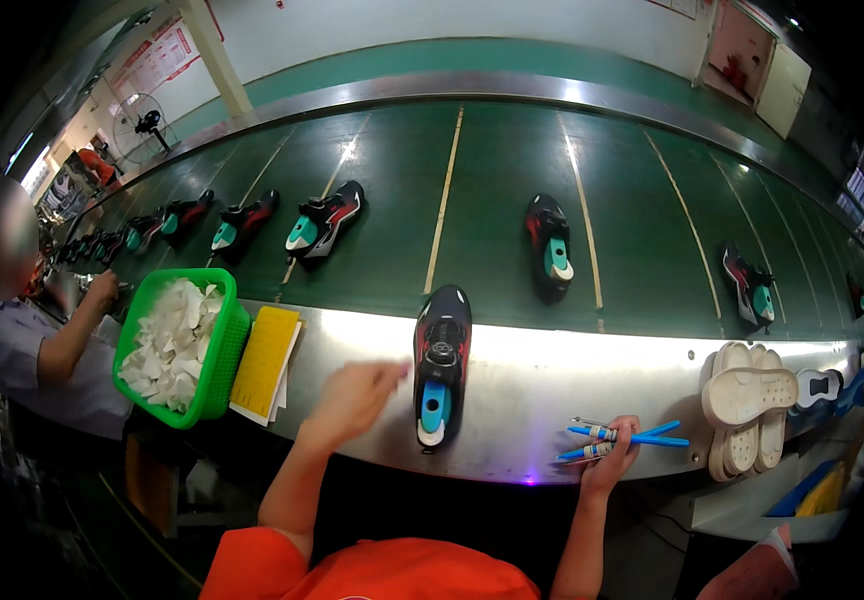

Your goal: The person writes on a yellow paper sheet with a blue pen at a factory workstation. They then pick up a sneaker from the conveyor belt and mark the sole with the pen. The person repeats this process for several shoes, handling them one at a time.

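A black and red shoe (441,362) with a teal insole lies on the steel edge of the conveyor, toe pointing away from me. My left hand (355,396) hovers just left of the shoe, fingers loosely curled, holding nothing. My right hand (613,457) rests on the steel edge to the right and grips a bundle of blue pens (620,439).
Several more shoes ride the green belt, such as one shoe (549,245) ahead. A green basket (220,356) of white paper wads and a yellow pad (265,361) sit at left. White soles (747,412) are stacked at right. A person's arm (64,342) works at far left.
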